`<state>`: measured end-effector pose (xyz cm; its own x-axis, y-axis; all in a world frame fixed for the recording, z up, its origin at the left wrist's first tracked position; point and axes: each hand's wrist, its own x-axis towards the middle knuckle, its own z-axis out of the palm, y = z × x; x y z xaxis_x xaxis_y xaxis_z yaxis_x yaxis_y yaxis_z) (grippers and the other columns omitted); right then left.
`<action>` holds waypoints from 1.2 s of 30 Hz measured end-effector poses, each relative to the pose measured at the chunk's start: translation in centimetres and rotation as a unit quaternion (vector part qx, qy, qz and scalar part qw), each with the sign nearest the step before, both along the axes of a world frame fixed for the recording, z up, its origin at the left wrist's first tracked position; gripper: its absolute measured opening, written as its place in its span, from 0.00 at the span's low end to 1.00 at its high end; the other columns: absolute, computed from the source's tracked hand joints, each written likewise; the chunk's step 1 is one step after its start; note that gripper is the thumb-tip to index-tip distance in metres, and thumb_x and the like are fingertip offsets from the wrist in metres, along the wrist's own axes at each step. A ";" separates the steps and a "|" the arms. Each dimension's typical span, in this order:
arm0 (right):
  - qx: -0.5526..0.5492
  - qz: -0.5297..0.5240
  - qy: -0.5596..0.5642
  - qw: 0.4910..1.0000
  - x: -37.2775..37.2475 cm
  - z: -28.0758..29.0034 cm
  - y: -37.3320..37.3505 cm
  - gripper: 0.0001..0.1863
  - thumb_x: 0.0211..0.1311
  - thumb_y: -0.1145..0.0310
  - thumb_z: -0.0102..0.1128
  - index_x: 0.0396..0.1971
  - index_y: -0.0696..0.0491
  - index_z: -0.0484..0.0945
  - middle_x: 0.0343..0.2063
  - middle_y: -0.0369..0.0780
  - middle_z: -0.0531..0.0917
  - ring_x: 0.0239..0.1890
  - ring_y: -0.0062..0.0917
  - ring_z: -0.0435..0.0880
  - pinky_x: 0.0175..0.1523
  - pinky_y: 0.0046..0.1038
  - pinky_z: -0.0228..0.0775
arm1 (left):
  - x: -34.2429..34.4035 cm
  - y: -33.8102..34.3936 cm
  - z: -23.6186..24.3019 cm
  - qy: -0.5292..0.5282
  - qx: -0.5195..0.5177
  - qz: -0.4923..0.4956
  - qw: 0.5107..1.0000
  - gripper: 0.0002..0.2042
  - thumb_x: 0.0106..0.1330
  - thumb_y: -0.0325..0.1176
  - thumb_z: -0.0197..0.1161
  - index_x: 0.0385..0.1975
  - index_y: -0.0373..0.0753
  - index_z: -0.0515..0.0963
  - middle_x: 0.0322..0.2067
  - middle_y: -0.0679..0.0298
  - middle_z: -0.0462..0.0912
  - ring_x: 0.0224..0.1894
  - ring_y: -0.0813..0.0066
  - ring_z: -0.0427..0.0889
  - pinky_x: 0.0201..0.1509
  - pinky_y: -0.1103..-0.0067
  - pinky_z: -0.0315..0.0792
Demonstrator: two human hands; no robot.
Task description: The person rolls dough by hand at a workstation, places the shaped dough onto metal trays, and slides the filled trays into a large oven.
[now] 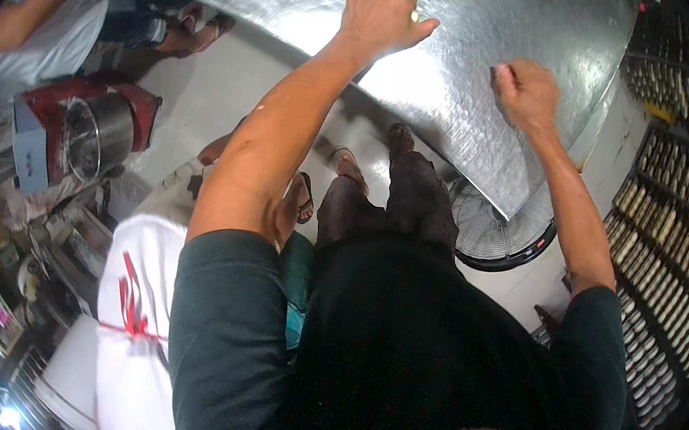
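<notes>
Metal table (492, 20) beneath hands (381, 15) (531, 94) (two)

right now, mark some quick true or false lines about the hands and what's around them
1. Both the left hand and the right hand show against the metal table. True.
2. The left hand is lower in the picture than the right hand. False: it is higher.
3. A round fan shows partly behind the corner of the metal table. True.
4. The red machine at the left has a wooden bowl. False: its bowl is metal.
5. A red tie lies across white cloth at the left. True.
</notes>
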<state>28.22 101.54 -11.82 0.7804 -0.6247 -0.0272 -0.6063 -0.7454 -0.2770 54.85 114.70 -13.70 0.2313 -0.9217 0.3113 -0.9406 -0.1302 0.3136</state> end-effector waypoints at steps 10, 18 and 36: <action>-0.189 0.059 -0.172 0.965 -0.4 -1.1 3.2 0.18 0.64 0.49 0.62 0.35 0.50 0.81 0.37 0.41 0.83 0.43 0.41 0.79 0.47 0.42 0.68 | -1.3 2.5 0.3 -0.044 0.030 -0.001 0.999 0.25 0.60 0.59 0.68 0.41 0.40 0.83 0.45 0.58 0.81 0.53 0.56 0.77 0.57 0.61 0.73; -0.079 0.063 -0.073 0.992 1.0 -1.6 -0.6 0.19 0.63 0.48 0.63 0.28 0.50 0.80 0.30 0.40 0.82 0.35 0.41 0.77 0.43 0.44 0.67 | 0.9 -1.0 -0.7 0.002 0.123 -0.034 0.992 0.20 0.63 0.53 0.66 0.38 0.39 0.84 0.45 0.56 0.84 0.49 0.57 0.81 0.59 0.57 0.71; -0.124 -0.039 -0.048 0.990 3.3 -1.5 -3.1 0.46 0.66 0.42 0.60 0.72 0.62 0.61 0.71 0.54 0.67 0.74 0.49 0.62 0.77 0.50 0.50 | -0.8 -5.2 1.3 -0.044 0.001 0.028 0.999 0.39 0.71 0.59 0.55 0.69 0.29 0.66 0.71 0.41 0.64 0.74 0.45 0.61 0.78 0.50 0.49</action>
<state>31.51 98.40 -13.31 0.7207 -0.6616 0.2070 -0.6446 -0.7495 -0.1510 54.04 109.51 -12.37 0.2537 -0.9087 0.3315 -0.9558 -0.1829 0.2303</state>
